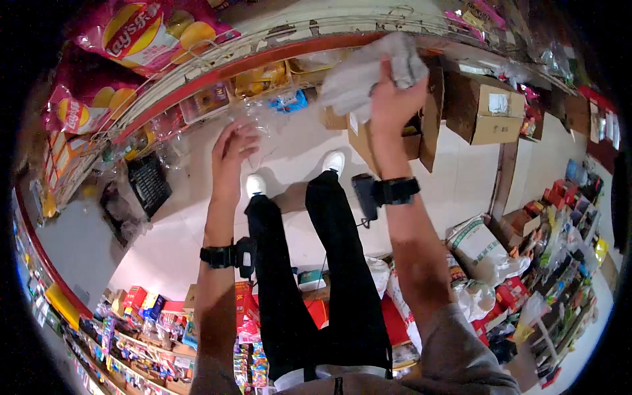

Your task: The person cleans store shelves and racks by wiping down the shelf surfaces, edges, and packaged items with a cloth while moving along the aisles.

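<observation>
My right hand (397, 105) is closed on a greyish-white cloth (359, 79), held against the red front edge of the shelf (263, 64). The cloth hangs partly over that edge, and some of it is bunched above my fingers. My left hand (236, 141) is lower and to the left, with loosely bent fingers slightly apart and nothing visible in them. Close by it is crumpled clear plastic (253, 112). Below the shelf edge sit a yellow packet (261, 78) and a blue packet (288, 101).
Open cardboard boxes (484, 108) stand at the right under the shelf. Pink Lay's bags (135, 33) are at the upper left. A black crate (149, 184) lies on the floor at left. White sacks (484, 247) and stocked shelves (145, 355) are behind me.
</observation>
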The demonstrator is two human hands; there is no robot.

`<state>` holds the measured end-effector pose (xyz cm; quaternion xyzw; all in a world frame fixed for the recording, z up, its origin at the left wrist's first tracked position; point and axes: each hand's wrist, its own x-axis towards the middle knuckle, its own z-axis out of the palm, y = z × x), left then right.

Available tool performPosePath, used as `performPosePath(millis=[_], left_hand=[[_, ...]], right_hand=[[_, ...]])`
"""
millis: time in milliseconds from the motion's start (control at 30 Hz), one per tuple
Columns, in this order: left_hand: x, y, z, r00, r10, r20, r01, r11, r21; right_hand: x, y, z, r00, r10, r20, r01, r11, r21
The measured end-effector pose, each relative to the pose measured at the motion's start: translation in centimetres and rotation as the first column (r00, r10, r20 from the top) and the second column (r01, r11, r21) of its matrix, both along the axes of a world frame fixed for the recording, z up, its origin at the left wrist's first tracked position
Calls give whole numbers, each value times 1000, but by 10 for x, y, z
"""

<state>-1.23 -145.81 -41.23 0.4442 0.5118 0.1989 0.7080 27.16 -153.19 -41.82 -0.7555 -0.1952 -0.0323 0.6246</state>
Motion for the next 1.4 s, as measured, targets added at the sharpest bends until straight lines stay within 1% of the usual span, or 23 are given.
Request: performPosePath(millis=[67, 133, 167, 200, 267, 300, 400, 433, 567, 600, 667, 700, 733, 800, 867, 900, 967, 1000, 1100, 1233, 1300, 1333, 1400], left_hand=[[12, 12, 3, 999, 23, 32, -23, 1000, -8], [25, 19, 13, 967, 46, 252, -39, 999, -34], [36, 21, 27, 976, 61, 210, -49, 997, -60], [39, 25, 26, 975, 67, 212, -56, 997, -57], [48, 32, 19, 972, 204, 115, -189, 973, -132], [50, 36, 21, 970, 209, 121, -192, 972, -139], [44, 38, 27, 965, 198, 171, -175, 974, -144], [42, 39, 28, 966, 174, 190, -147, 978, -148], [37, 42, 32, 957, 166, 236, -116, 970, -214], [35, 43, 33, 952, 181, 248, -128, 968, -217], [30, 44, 34, 953, 143, 269, -84, 972, -219], [26, 43, 32, 949, 157, 272, -96, 970, -224], [24, 43, 29, 939, 159, 305, -87, 968, -236], [24, 45, 28, 924, 158, 349, -75, 968, -239], [27, 42, 30, 936, 167, 309, -85, 962, -261], [27, 39, 27, 935, 168, 313, -84, 961, -264], [29, 36, 23, 938, 128, 323, -35, 960, -277], [30, 34, 24, 936, 121, 329, -25, 960, -279], [31, 26, 30, 958, 69, 278, 3, 968, -252], [36, 17, 28, 966, 28, 257, 33, 973, -230], [39, 12, 24, 971, 15, 241, 40, 974, -222], [41, 7, 22, 974, 0, 228, 50, 976, -212], [45, -6, 17, 977, -22, 212, 69, 973, -218]], right_hand=[[-34, 14, 21, 941, 22, -338, -45, 997, -60], [-63, 18, 3, 988, 72, -134, -102, 968, -231], [-78, 23, 4, 993, 116, -20, -117, 947, -300], [-92, 32, 8, 992, 123, -18, -123, 947, -297], [-109, 44, 16, 929, 271, -254, -330, 916, -230], [-107, 45, 18, 929, 273, -248, -332, 913, -238], [-90, 32, 20, 950, 276, -144, -298, 939, -171], [-72, 21, 15, 950, 223, -221, -259, 954, -151], [37, -20, -13, 995, 59, -80, -56, 998, 31], [63, -30, -18, 984, -3, -176, 18, 996, 85], [105, -40, -13, 989, -43, -138, 60, 990, 125], [95, -36, 20, 898, -131, -419, 153, 988, 20], [95, -35, 14, 901, -124, -416, 144, 989, 16], [93, -24, 8, 909, -72, -411, 138, 982, 132], [81, -21, 0, 822, 45, -568, 155, 941, 300], [67, -21, -12, 834, 111, -540, 77, 946, 314], [18, -3, 5, 829, 114, -548, 2, 978, 207], [-12, 11, 34, 816, 50, -575, -1, 996, 86], [-17, 23, 27, 800, -23, -600, 44, 999, 20], [2, 7, 19, 810, 6, -587, 8, 1000, 21], [25, -5, 17, 898, 36, -439, -38, 999, 4], [40, -8, 21, 895, 40, -443, -43, 999, 5], [78, -25, 33, 825, 11, -564, 84, 986, 143]])
